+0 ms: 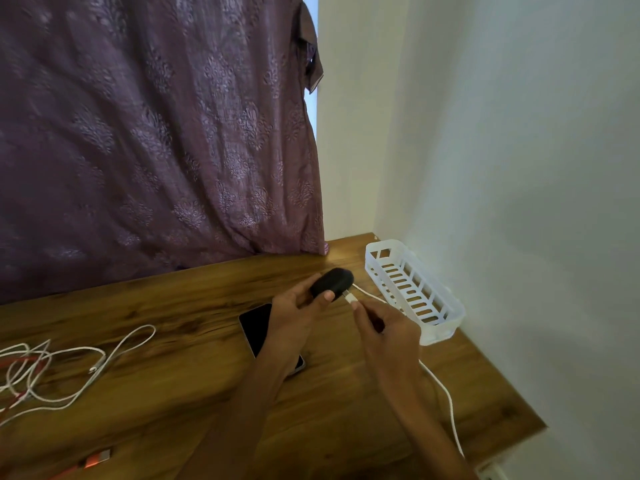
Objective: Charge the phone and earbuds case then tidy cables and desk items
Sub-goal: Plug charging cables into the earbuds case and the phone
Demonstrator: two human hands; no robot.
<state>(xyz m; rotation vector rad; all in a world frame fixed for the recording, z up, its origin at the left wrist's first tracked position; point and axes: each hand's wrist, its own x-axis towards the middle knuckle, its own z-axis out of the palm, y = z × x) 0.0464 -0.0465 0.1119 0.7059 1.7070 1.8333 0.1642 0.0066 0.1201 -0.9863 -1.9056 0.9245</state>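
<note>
Head camera looks down on the desk (194, 299), and here's the tricky bit: the left hand (298, 306) grips the black earbuds case (332, 284) in curled fingers, lifted off the wood, while the right hand (384, 327) pinches the white plug (350, 298) right at the case's lower end. I can't tell whether it's seated. If the plug goes in crooked it could scrape or jam the port, and a hard push might pop the smooth case out of that grip. The cable (446, 396) trails off the desk's right edge beside the basket (438, 332) and could snag there. The phone (256, 323) lies flat under the left wrist, so a dropped case would land on it.
</note>
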